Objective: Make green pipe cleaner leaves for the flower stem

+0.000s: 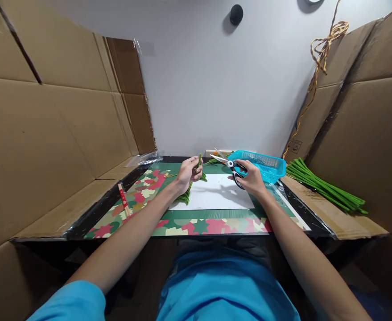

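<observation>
My left hand (189,173) is closed around a short green, stem-like piece (200,158), whose tip sticks up above the fingers. Below that hand, several similar green pieces (184,196) lie bunched on a white sheet (220,198). My right hand (249,177) grips a pair of scissors (231,166) by black-and-white handles. The scissor blades are spread apart and point left toward my left hand, without touching the green piece. Behind the blades lies a small orange and green item (216,157), partly hidden.
A blue plastic basket (276,167) stands behind my right hand. Long green stems (326,185) lie in a bundle at the right. A red-wrapped stick-like item (123,199) rests on the patterned mat (212,226). Cardboard walls (58,133) enclose both sides.
</observation>
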